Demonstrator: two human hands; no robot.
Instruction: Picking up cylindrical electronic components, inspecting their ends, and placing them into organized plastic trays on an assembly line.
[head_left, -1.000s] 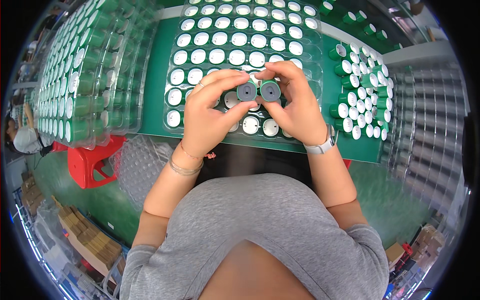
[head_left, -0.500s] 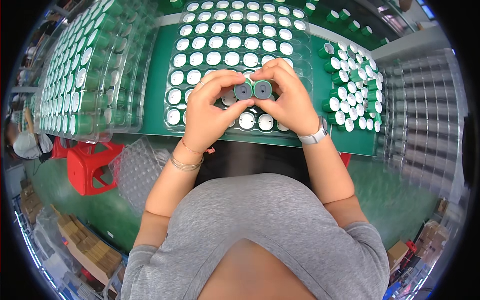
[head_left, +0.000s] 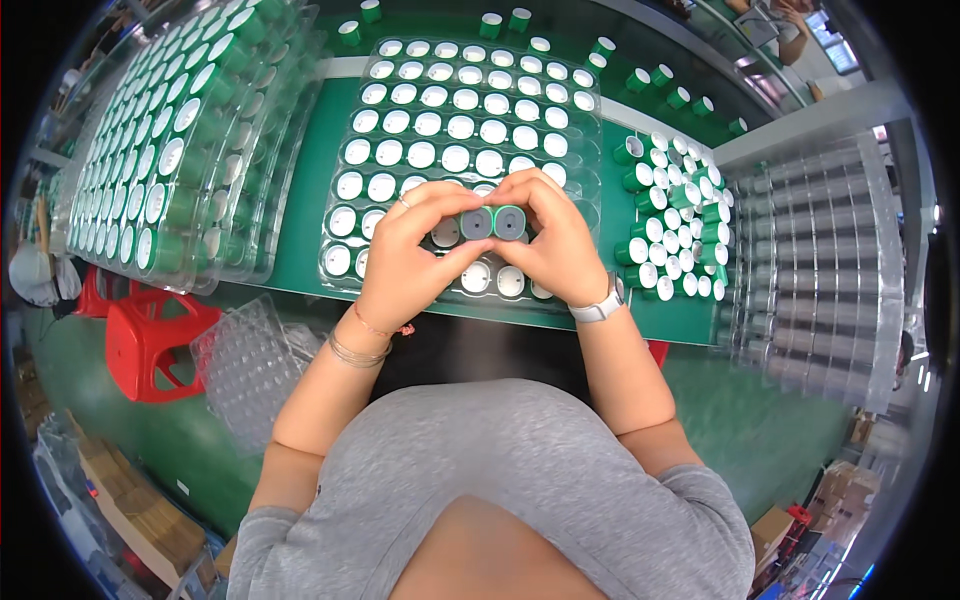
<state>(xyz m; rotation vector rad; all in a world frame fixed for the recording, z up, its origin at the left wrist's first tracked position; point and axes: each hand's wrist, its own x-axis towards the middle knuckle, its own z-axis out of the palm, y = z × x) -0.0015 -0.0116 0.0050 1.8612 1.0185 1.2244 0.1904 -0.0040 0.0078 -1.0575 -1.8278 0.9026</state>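
My left hand (head_left: 405, 260) grips a small green cylinder with a grey end (head_left: 476, 222). My right hand (head_left: 555, 245) grips a second one just like it (head_left: 509, 221). The two cylinders sit side by side, ends toward me, held over the near rows of a clear plastic tray (head_left: 345, 265). That tray is filled with several rows of white-topped green cylinders (head_left: 460, 130). Both hands' fingertips meet above the held pair.
Stacked clear trays of the same cylinders (head_left: 150, 150) stand at the left. Loose green cylinders (head_left: 675, 215) crowd the table at the right, beside empty clear trays (head_left: 815, 270). A red stool (head_left: 145, 340) and an empty clear tray (head_left: 245, 365) lie lower left.
Both hands stay together holding the pair of cylinders; they have shifted slightly toward the tray's near rows, with the view tilting a little.
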